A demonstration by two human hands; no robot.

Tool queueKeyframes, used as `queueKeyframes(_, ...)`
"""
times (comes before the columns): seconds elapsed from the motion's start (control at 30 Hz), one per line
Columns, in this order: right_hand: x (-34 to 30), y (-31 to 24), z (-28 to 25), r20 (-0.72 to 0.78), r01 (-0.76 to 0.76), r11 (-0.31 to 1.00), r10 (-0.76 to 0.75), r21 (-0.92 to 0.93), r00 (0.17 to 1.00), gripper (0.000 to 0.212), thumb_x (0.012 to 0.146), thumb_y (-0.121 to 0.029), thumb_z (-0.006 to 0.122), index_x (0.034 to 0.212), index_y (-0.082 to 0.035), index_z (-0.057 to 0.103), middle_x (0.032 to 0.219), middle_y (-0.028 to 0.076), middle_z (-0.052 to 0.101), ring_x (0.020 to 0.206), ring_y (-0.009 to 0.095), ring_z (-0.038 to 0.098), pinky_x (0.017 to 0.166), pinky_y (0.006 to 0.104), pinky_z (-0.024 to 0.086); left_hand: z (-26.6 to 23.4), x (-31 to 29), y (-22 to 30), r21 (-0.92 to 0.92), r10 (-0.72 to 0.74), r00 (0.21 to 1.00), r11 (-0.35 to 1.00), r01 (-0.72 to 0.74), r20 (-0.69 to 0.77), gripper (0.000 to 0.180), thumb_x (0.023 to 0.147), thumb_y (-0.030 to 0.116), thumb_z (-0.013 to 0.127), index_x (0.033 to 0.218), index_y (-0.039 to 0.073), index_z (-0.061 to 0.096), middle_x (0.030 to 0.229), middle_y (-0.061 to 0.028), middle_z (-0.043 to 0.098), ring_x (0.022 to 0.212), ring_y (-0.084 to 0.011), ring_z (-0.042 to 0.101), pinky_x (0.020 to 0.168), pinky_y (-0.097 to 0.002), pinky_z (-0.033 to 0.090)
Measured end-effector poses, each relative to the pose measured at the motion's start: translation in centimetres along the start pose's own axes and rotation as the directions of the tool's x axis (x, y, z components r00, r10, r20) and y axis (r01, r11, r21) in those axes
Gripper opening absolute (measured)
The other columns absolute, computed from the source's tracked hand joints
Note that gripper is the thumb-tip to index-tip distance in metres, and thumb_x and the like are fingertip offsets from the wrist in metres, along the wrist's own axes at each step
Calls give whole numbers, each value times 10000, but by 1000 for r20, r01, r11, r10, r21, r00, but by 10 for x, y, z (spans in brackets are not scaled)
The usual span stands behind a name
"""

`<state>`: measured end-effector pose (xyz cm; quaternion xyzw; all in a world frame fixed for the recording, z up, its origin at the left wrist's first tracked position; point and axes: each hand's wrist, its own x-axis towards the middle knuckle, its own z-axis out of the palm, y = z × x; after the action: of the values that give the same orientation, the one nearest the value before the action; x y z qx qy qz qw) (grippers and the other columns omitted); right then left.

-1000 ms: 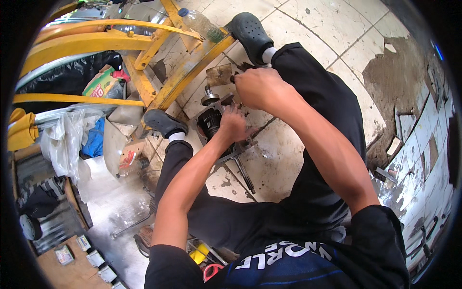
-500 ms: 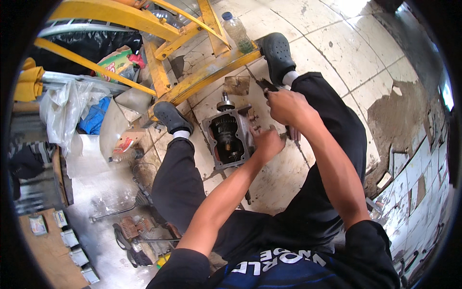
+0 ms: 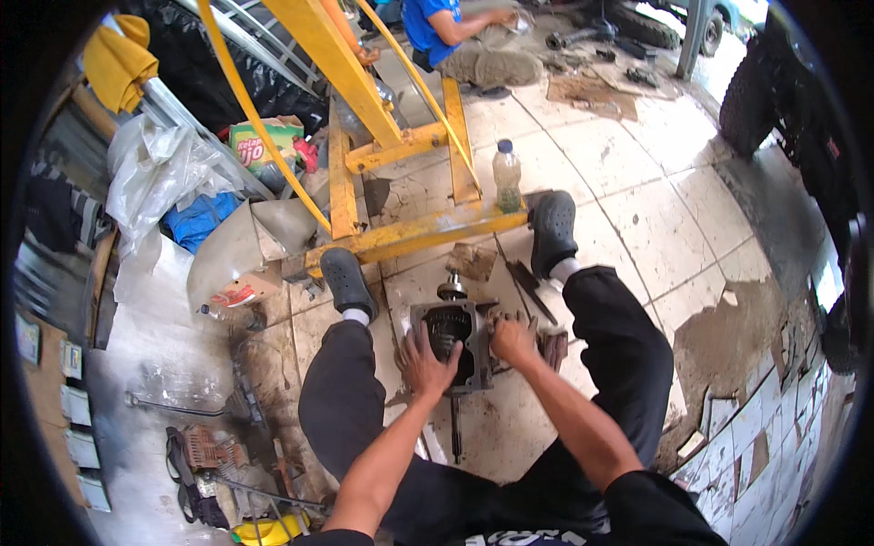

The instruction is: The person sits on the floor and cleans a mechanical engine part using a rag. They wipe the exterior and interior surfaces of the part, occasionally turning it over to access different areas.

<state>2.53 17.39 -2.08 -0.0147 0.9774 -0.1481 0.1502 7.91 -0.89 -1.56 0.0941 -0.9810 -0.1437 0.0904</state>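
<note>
A grey metal gearbox housing (image 3: 480, 314) sits on the tiled floor between my feet, its opening facing up with dark gears (image 3: 446, 326) inside. One shaft (image 3: 452, 289) sticks out at its far end, and a longer rod (image 3: 457, 428) points toward me. My left hand (image 3: 426, 366) lies over the housing's near left edge, fingers spread. Against its right side, my right hand (image 3: 514, 339) has curled fingers; what they grip, if anything, is hidden. Just beyond that hand, a dark flat bar (image 3: 531, 291) lies on the tiles.
A yellow steel frame (image 3: 419, 232) stands ahead, with a plastic bottle (image 3: 507, 177) on its foot. Brown rag-like pieces (image 3: 553, 348) lie right of the housing. Tools and a finned part (image 3: 211, 448) lie at left. A co-worker in blue (image 3: 442, 32) sits beyond the frame.
The view has tilted up, bringing in the co-worker. My right hand has let go of the dark bar and come to the housing's right side. My left hand has moved onto its left edge.
</note>
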Motion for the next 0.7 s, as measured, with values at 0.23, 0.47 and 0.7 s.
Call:
queueKeyframes(0.23,-13,-11,41,-424,138,967,-34,215,905,346,874,-232,569,1176,-87,656,1289,78,603,1322,304,442,1123,588,202,13,-4,-1,-13,-14,998,1000,15,53,1026,765,753,562,1475,64,289,1499,-233,290,1362,-420,328,1099,-550,280)
queueKeyframes(0.47,-17,5,10,-670,150,960,49,236,741,527,817,-104,621,1318,-264,591,1169,85,587,1193,301,476,1095,533,221,8,-6,-3,-6,-61,995,998,62,73,989,774,756,549,1446,64,332,1479,-222,300,1305,-435,388,1075,-552,312)
queueKeyframes(0.7,-16,1,86,-429,22,954,114,298,896,429,858,-197,629,1274,-301,640,1228,77,603,1237,293,472,1086,571,193,2,-2,3,-113,-68,989,990,83,132,1013,772,781,529,1468,73,327,1485,-250,291,1338,-437,364,1070,-557,325)
